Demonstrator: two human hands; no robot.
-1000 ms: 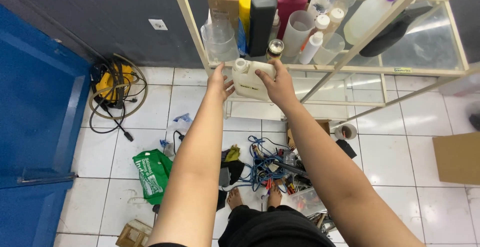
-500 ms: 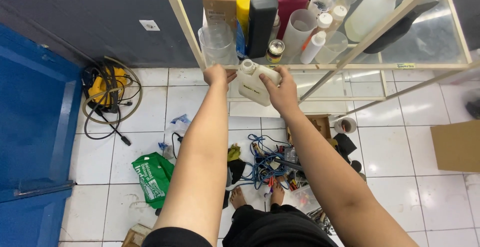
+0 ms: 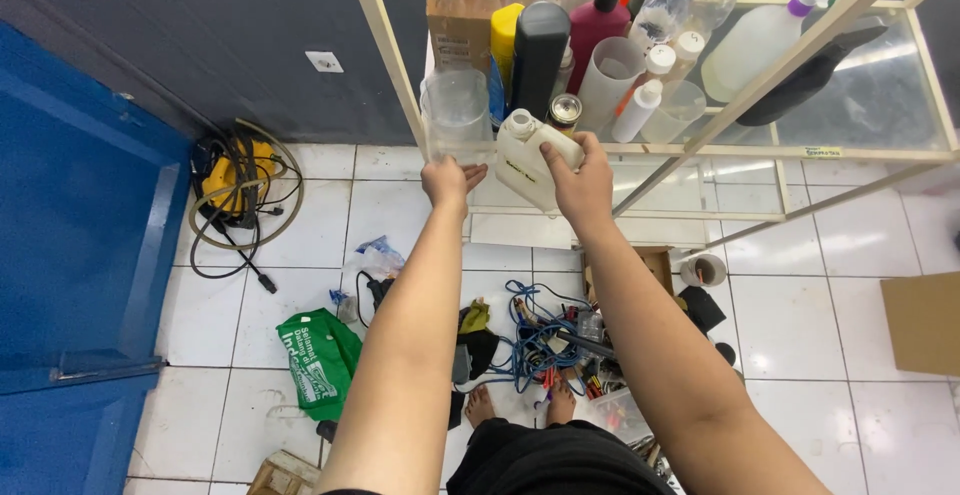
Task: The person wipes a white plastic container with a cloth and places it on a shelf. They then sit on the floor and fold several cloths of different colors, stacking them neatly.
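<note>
At the glass shelf, right hand grips a white jug; left hand pinches a clear cup. Below the shelf, white tile floor carries tangled cables.

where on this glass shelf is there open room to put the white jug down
The right end of the glass shelf is bare, past the spray bottle. The left end is crowded: clear cup, black bottle, small can. Right hand holds the white jug.
</note>
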